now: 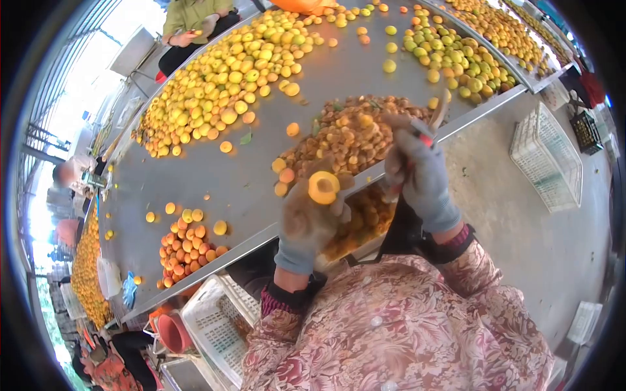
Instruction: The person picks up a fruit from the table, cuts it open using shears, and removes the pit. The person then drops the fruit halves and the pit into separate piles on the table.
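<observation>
My left hand point(303, 221), in a stained grey glove, holds a cut apricot point(324, 188) with its hollow orange inside facing up. In my gloved right hand point(420, 179) is a small knife point(438, 112), its curved blade pointing up and away; a bit of red shows near the grip. Right behind both hands, on the metal table point(261, 166), lies a brown heap of what look like apricot pits point(355, 133). Below the table edge, between my hands, a container holds orange apricot pieces point(368, 218); my arms partly hide it.
Yellow apricots point(228, 72) are heaped at the far left, greenish ones point(460, 58) at the far right, and orange ones point(186, 247) near left. White crates point(548, 156) point(218, 326) stand on the floor at both sides. A co-worker point(192, 26) sits across the table.
</observation>
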Action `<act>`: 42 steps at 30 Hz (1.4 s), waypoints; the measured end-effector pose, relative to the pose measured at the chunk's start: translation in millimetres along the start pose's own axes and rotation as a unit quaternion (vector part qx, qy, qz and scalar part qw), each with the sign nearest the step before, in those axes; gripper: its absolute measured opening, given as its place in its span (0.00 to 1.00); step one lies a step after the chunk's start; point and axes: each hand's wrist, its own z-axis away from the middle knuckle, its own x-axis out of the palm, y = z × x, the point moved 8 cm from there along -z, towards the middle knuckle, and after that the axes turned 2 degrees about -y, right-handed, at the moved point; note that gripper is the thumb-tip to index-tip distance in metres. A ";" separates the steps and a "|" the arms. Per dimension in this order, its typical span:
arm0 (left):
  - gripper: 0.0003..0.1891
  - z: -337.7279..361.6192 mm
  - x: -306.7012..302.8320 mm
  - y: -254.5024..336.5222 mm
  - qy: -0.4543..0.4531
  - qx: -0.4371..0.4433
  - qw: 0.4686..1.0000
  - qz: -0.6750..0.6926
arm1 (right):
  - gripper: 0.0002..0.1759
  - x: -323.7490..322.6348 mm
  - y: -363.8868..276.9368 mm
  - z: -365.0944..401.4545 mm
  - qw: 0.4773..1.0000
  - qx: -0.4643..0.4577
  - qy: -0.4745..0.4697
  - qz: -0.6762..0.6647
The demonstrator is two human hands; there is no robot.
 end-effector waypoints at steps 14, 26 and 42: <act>0.18 -0.6 -1.3 -55.4 0.134 -0.128 0.982 -0.015 | 0.17 23.5 -14.7 4.0 0.995 -0.092 -0.017 -0.027; 0.10 -4.0 -24.4 -42.9 0.159 -0.048 0.921 -0.353 | 0.12 13.9 18.2 -4.8 0.991 -0.063 0.022 -0.115; 0.16 -42.9 -55.4 -33.9 0.408 0.013 0.901 -0.144 | 0.11 -7.3 81.0 -71.6 0.926 0.085 0.096 -0.355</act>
